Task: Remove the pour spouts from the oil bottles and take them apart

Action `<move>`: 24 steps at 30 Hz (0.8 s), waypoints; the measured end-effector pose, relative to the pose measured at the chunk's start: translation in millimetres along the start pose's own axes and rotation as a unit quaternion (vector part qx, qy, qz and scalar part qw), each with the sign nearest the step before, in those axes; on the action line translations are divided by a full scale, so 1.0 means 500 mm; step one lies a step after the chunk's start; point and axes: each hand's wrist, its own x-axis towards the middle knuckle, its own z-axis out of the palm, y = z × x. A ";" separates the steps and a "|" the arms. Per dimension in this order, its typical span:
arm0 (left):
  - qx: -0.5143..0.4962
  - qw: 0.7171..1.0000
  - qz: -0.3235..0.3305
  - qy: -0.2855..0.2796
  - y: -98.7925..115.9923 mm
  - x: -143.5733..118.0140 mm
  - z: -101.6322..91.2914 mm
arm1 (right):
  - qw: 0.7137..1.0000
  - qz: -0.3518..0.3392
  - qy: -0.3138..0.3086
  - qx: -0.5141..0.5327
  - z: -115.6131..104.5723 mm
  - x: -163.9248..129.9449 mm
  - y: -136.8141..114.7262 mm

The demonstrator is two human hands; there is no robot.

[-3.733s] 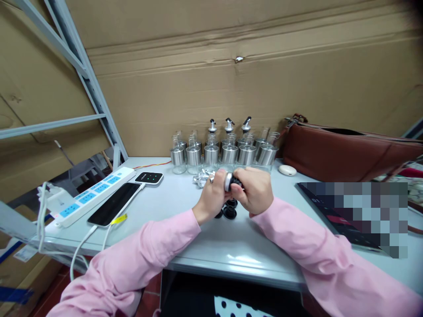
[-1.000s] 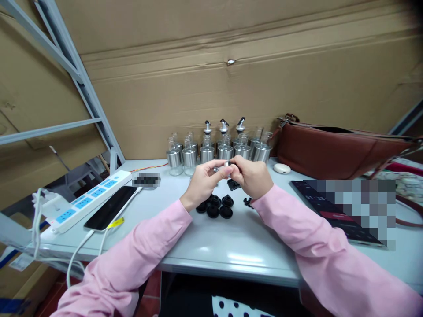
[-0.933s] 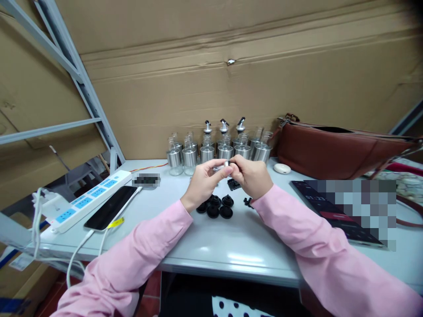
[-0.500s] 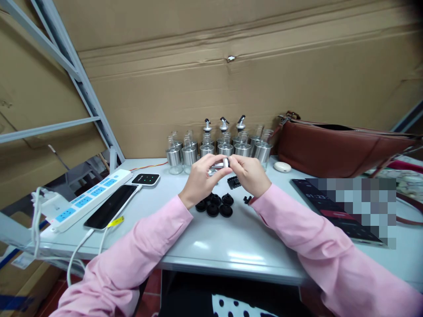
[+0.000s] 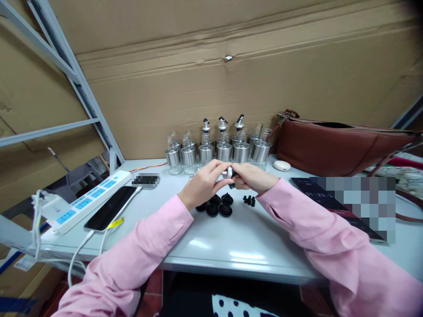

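Above the table, both hands meet around a silver pour spout (image 5: 229, 172) with a black end. My left hand (image 5: 202, 184) pinches its silver part between thumb and fingers. My right hand (image 5: 254, 177) is closed around the black end, and its fingers hide most of that part. Just below lie several round black caps (image 5: 213, 208), some covered by my left hand. Small black plugs (image 5: 249, 200) sit in a cluster near my right wrist. Behind the hands stand several glass bottles (image 5: 206, 154) with metal sleeves; three at the back carry silver pour spouts (image 5: 223, 124).
On the left are a white power strip (image 5: 94, 198), a phone (image 5: 112, 208) on a cable, and a small device (image 5: 145, 180). A white oval case (image 5: 282, 165), a brown bag (image 5: 330, 149) and a tablet showing a timer (image 5: 317, 193) are on the right. Cardboard (image 5: 185, 83) rises behind.
My right hand has turned over, its back now more upward and its fingers curled around the black end. Both hands have dropped slightly. More of the small black plugs show now.
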 end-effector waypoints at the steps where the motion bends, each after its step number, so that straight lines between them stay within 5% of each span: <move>1: 0.008 1.000 0.009 -0.008 0.001 0.000 0.000 | 1.000 0.017 -0.017 0.013 -0.003 0.000 0.001; 6: 0.025 0.998 0.041 -0.026 0.006 0.000 0.000 | 0.985 0.088 -0.103 0.111 -0.010 0.000 0.003; 9: -0.023 0.999 -0.023 -0.010 0.006 0.003 0.000 | 0.994 0.041 -0.045 0.089 -0.001 0.000 0.003; 11: -0.095 0.986 -0.135 0.018 0.004 0.007 0.001 | 0.998 -0.040 0.039 0.022 0.008 -0.002 0.005; 13: -0.217 0.937 -0.273 0.036 0.002 0.011 0.004 | 0.975 -0.149 0.130 -0.105 0.017 -0.006 0.008; 15: -0.355 0.852 -0.383 0.033 0.002 0.016 0.006 | 0.919 -0.233 0.199 -0.248 0.022 -0.009 0.013; 18: -0.491 0.746 -0.450 0.016 0.008 0.021 0.005 | 0.844 -0.283 0.244 -0.386 0.022 -0.011 0.022; 21: -0.553 0.691 -0.466 0.004 0.019 0.026 -0.002 | 0.793 -0.334 0.275 -0.430 0.016 -0.009 0.029; 24: -0.589 0.666 -0.458 -0.005 0.026 0.029 -0.009 | 0.764 -0.366 0.276 -0.453 0.011 -0.006 0.032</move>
